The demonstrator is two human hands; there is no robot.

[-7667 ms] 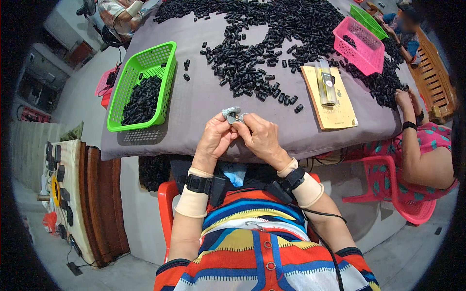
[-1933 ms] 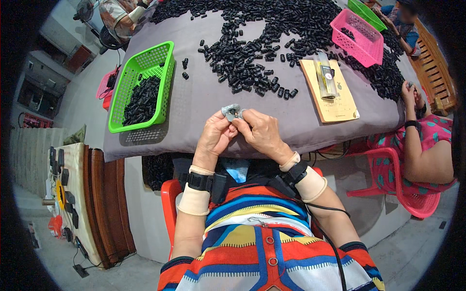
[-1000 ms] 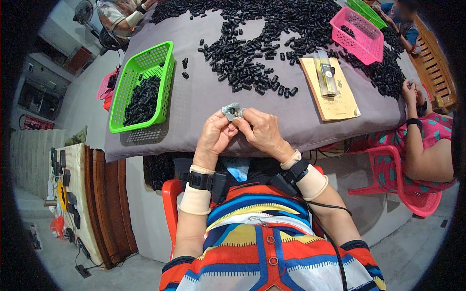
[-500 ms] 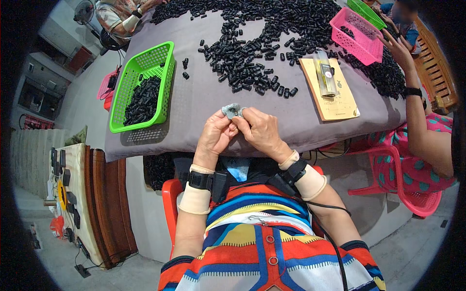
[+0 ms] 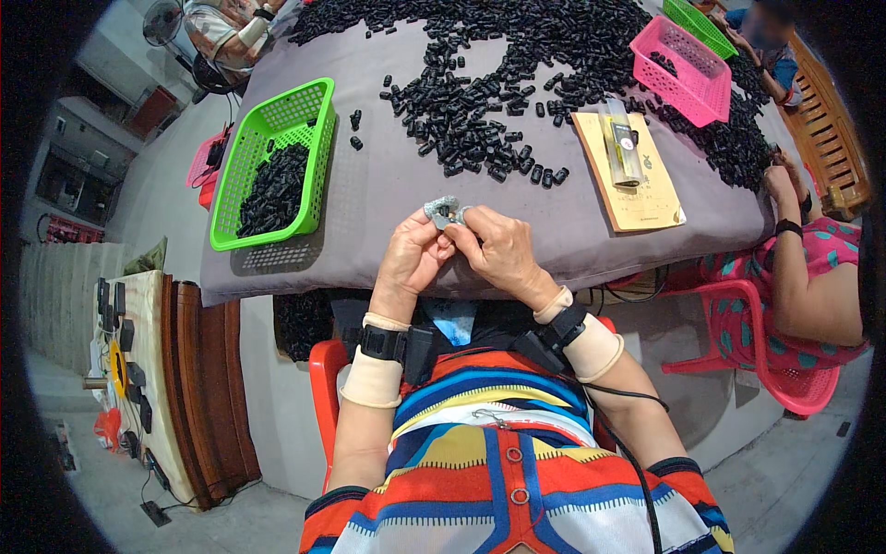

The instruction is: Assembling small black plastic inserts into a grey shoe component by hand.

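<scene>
My left hand [image 5: 411, 256] and my right hand [image 5: 501, 246] meet over the near edge of the cloth-covered table [image 5: 369, 203]. Both are closed, thumbs and fingers pinched together. Grey material [image 5: 441, 205], which looks like wrapping, shows at the fingertips. Between the tips sits a small dark piece [image 5: 448, 211], mostly hidden by the fingers, so its exact kind is unclear. Beyond my hands lies a spread of small black ribbed plastic parts [image 5: 480, 129]. To the left stands a green basket [image 5: 318, 175] partly filled with similar black parts.
A yellowish pad [image 5: 637, 208] lies to the right with a clear plastic case [image 5: 623, 148] on it. Farther right are a pink basket [image 5: 701, 92] and another green basket [image 5: 697, 26]. Co-workers sit at the right and far left. Two loose black parts [image 5: 356, 129] lie beside the left basket.
My hands stay in nearly the same place; the fingertips have parted slightly, showing more of the dark piece. At right, a co-worker's hand has drawn down from the pink basket to the table edge.
</scene>
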